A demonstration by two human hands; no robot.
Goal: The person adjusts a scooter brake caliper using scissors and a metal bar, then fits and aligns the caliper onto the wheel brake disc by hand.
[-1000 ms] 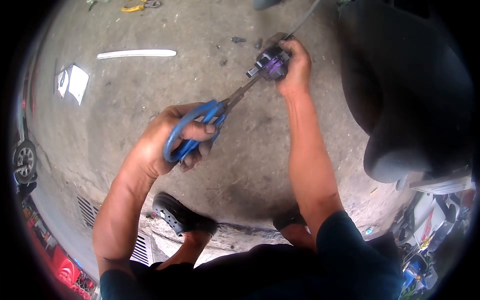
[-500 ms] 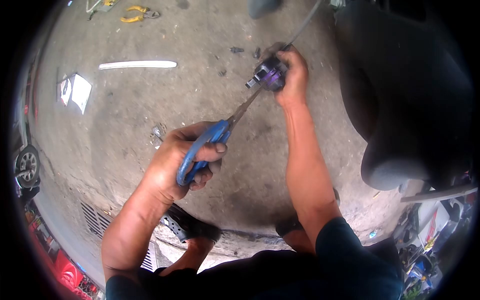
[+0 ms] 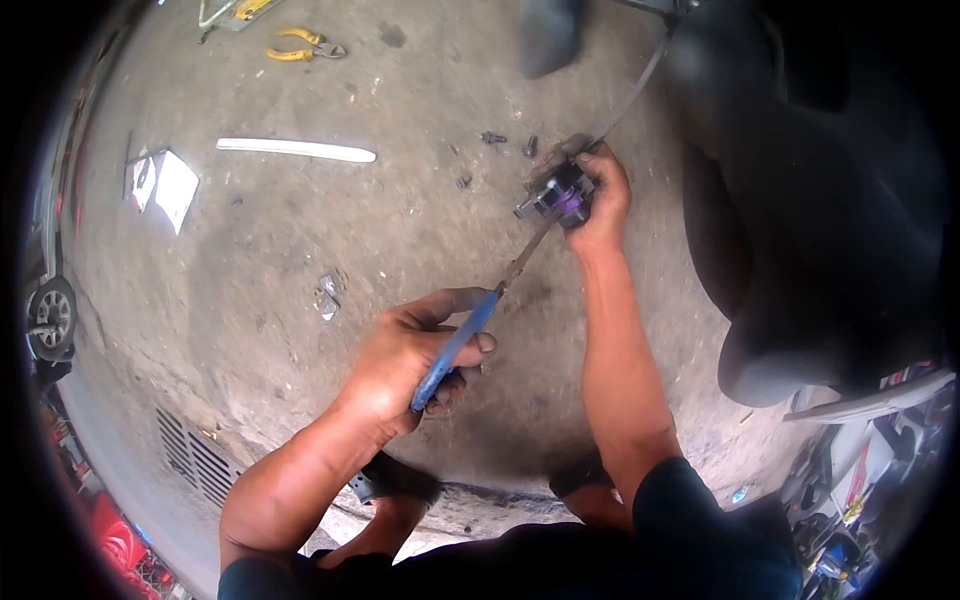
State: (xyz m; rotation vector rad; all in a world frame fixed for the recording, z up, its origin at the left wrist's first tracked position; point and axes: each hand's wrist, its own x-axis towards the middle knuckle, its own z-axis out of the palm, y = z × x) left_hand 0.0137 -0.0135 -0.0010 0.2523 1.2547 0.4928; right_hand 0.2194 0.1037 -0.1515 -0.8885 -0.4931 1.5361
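Observation:
My left hand [image 3: 400,360] is closed around the blue handles of a pair of scissors [image 3: 460,345]. The long, darkened blades look closed, and their tip meets or lies just in front of the lower side of a black and purple brake caliper [image 3: 568,198]. My right hand [image 3: 610,210] grips that caliper from the right, its fingers partly hidden behind it. A thin grey hose [image 3: 636,92] runs from the caliper up to the right. Exactly where the tip touches is too small to tell.
Loose bolts [image 3: 492,138] lie on the concrete floor beside the caliper. Farther off are yellow-handled pliers [image 3: 305,46], a white strip [image 3: 296,149] and a shiny sheet [image 3: 176,190]. A large dark body [image 3: 800,210] fills the right side. A floor grate [image 3: 195,455] lies lower left.
Both hands, the scissors and the caliper sit lower and further right in view; the floor has shifted likewise. The scissors have turned, showing their handles more edge-on.

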